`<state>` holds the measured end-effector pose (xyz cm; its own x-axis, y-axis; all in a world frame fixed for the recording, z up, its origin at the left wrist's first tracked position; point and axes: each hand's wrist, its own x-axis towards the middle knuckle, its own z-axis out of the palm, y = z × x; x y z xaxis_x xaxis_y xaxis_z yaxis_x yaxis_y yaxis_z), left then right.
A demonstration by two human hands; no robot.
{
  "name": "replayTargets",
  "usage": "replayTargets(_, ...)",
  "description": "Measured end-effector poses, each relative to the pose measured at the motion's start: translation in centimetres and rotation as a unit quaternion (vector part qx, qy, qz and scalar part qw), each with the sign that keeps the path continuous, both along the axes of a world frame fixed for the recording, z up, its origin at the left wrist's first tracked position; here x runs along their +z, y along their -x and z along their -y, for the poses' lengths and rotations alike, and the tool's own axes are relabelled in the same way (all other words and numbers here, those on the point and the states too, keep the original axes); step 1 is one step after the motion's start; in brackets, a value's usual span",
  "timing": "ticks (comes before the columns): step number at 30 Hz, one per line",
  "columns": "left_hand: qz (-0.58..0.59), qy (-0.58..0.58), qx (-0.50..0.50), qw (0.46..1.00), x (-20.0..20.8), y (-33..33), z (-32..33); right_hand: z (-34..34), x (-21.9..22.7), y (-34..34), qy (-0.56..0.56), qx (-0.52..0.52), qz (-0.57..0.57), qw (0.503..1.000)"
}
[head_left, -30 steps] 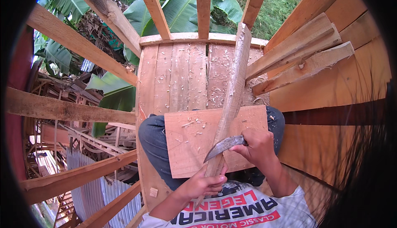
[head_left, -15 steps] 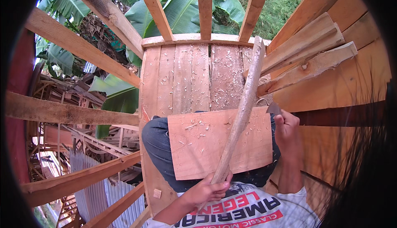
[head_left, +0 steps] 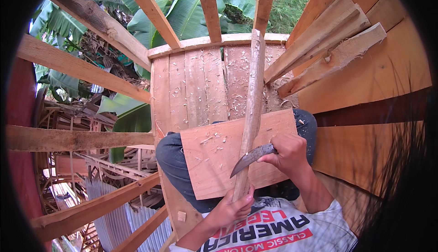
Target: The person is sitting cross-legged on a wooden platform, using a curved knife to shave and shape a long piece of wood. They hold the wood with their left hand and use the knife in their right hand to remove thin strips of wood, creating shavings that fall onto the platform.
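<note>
My left hand [head_left: 232, 208] grips the near end of a long pale wooden stick [head_left: 252, 101] that points away from me over the plank floor. My right hand [head_left: 288, 152] holds a curved knife [head_left: 252, 157] with its blade laid across the stick, just above my left hand. Under both lies a flat reddish board [head_left: 214, 160] resting on my lap, dotted with wood shavings.
I sit on a raised plank platform [head_left: 191, 87] strewn with shavings. Loose timber lengths [head_left: 328, 46] lean at the right against a wooden wall [head_left: 374, 83]. Open rafters [head_left: 82, 138] on the left show banana leaves and sheet roofing far below.
My right hand came back from the right edge of the board and set the knife blade on the stick. The stick swung left, closer to upright in the view.
</note>
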<state>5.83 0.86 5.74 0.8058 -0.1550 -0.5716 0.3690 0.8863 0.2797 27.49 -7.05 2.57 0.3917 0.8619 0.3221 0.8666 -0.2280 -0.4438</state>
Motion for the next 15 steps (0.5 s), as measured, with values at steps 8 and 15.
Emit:
replayTargets(8,0.04,-0.024,0.014,0.999,-0.2,1.4,0.6,-0.4,-1.0,-4.4,-0.026,-0.232,-0.146,0.961)
replayTargets(15,0.003,0.023,0.001,1.0,-0.8,1.2,0.4,2.6,1.2,-2.5,-0.037,-0.102,-0.142,0.984)
